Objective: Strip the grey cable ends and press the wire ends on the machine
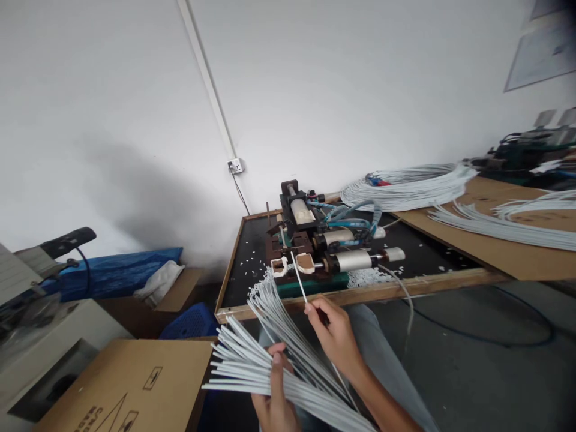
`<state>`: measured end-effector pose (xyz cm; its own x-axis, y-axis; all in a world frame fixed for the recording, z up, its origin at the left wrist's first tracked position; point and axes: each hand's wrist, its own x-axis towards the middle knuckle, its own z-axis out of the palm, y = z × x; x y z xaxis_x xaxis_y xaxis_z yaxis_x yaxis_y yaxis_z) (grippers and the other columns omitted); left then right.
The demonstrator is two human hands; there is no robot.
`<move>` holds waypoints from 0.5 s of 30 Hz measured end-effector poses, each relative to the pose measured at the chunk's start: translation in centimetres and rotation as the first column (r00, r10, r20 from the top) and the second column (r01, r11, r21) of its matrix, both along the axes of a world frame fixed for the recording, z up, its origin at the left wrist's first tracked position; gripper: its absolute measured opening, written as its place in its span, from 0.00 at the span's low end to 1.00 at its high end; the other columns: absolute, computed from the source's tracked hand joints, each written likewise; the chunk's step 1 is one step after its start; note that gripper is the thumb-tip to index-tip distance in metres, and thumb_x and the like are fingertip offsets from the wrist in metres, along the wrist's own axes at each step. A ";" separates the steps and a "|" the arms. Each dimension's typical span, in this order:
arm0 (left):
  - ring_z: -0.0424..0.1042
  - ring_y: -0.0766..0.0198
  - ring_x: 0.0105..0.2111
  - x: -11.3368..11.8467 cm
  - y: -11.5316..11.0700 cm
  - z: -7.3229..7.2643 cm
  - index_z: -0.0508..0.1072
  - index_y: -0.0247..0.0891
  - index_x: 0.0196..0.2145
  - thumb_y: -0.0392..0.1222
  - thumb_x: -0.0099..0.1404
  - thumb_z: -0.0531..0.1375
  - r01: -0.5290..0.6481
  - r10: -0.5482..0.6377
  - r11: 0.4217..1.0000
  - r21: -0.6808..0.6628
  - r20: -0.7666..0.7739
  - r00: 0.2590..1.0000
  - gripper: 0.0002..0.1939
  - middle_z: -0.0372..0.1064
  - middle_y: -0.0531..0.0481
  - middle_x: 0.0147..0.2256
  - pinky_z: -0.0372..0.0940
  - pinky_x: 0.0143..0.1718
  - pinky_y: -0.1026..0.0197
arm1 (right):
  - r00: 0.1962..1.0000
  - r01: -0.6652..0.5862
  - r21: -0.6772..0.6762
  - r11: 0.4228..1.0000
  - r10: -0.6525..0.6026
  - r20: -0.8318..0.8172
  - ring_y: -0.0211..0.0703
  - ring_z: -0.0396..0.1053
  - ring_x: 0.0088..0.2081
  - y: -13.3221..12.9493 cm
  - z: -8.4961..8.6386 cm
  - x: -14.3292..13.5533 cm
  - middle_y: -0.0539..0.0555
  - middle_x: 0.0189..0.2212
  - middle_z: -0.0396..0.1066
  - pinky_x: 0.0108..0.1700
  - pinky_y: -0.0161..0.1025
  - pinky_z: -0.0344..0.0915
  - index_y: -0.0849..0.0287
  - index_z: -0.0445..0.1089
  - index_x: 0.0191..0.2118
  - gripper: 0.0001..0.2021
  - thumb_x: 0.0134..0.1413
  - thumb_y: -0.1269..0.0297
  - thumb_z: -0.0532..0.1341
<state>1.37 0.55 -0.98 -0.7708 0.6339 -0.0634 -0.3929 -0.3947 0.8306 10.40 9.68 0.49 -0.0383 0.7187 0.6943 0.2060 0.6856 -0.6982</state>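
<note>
A thin white strand [299, 279] is pinched by the right hand [335, 333] at a dark metal machine [324, 239]; a white-strand bundle [243, 365] is gripped by the left hand [276, 393]. Feeding seems underway; steady alignment seems needed.

The bench [369, 294] stands along the wall [360, 90], the machine [299, 231] on it. Behind and right of the machine lies a coil [409, 192]; farther right a sheet [477, 258] bears a bunch [504, 228], and another machine [517, 156] sits beyond. A socket [236, 165] is on the wall, behind and left of the machine. Before the bench, the left hand [278, 396] is around a bundle [252, 369]; the right hand [333, 333], to its right and nearer the bench, holds a strand [299, 279] reaching between the machine's two cups [306, 264]. Other strands [272, 303] cross the bench's front edge, left of the right hand. At left, a carton [121, 372] lies in front, a basket [191, 321] behind it, then a box [177, 288], with a tarp [117, 273] by the wall.
</note>
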 end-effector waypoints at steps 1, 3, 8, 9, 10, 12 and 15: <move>0.66 0.64 0.28 -0.1 0.0 0.0 0.81 0.37 0.33 0.57 0.50 0.74 0.002 -0.002 1.000 0.007 -0.004 1.000 0.21 0.69 0.53 0.26 0.62 0.32 0.63 | 1.000 0.005 -0.002 1.000 -0.005 0.001 0.39 0.64 0.28 0.2 -0.1 -0.2 0.48 0.25 0.64 0.32 0.35 0.58 0.56 0.62 0.28 0.14 0.68 0.68 0.54; 0.65 0.65 0.27 -0.2 0.0 -0.1 0.81 0.38 0.32 0.56 0.51 0.74 0.002 -0.002 1.000 0.010 -0.001 1.000 0.20 0.69 0.54 0.26 0.61 0.31 0.64 | 1.000 0.008 -0.003 1.000 -0.008 0.006 0.39 0.64 0.27 0.5 -0.1 -0.4 0.48 0.24 0.64 0.32 0.35 0.58 0.56 0.62 0.27 0.14 0.68 0.67 0.54; 0.65 0.65 0.27 -0.1 0.0 0.0 0.82 0.37 0.32 0.56 0.51 0.74 -0.002 0.002 1.000 0.010 0.004 1.000 0.19 0.70 0.54 0.26 0.61 0.31 0.63 | 1.000 0.006 -0.006 1.000 -0.006 0.013 0.38 0.64 0.27 0.9 -0.1 -0.6 0.47 0.24 0.63 0.31 0.34 0.58 0.56 0.62 0.27 0.15 0.69 0.66 0.54; 0.65 0.65 0.27 -0.1 0.0 0.1 0.82 0.38 0.32 0.56 0.50 0.74 0.000 0.000 1.000 0.013 0.009 1.000 0.19 0.70 0.54 0.26 0.61 0.31 0.64 | 1.000 0.003 -0.005 1.000 -0.002 0.015 0.38 0.64 0.26 0.9 -0.1 -0.7 0.47 0.24 0.62 0.31 0.34 0.58 0.56 0.62 0.27 0.15 0.69 0.66 0.54; 0.65 0.66 0.27 -0.1 0.1 0.2 0.82 0.38 0.32 0.56 0.50 0.75 0.001 -0.001 1.000 0.018 0.012 1.000 0.20 0.70 0.54 0.26 0.61 0.31 0.64 | 1.000 0.000 -0.004 1.000 0.000 0.017 0.38 0.64 0.26 1.0 -0.1 -0.7 0.47 0.24 0.62 0.31 0.34 0.58 0.56 0.62 0.27 0.15 0.69 0.65 0.54; 0.65 0.66 0.26 -0.1 0.1 0.3 0.82 0.38 0.31 0.56 0.49 0.75 0.001 -0.001 1.000 0.024 0.009 1.000 0.20 0.70 0.54 0.26 0.61 0.31 0.64 | 1.000 -0.002 -0.004 1.000 0.003 0.020 0.38 0.63 0.26 1.2 -0.1 -0.7 0.47 0.24 0.62 0.31 0.34 0.58 0.56 0.62 0.27 0.15 0.69 0.65 0.54; 0.67 0.65 0.28 -0.1 0.1 0.3 0.81 0.38 0.31 0.56 0.48 0.75 -0.007 0.007 1.000 0.004 0.022 1.000 0.21 0.72 0.53 0.28 0.62 0.31 0.64 | 1.000 -0.003 -0.005 1.000 0.003 0.022 0.39 0.64 0.27 1.3 -0.1 -0.8 0.47 0.24 0.62 0.32 0.35 0.58 0.56 0.62 0.27 0.15 0.69 0.65 0.54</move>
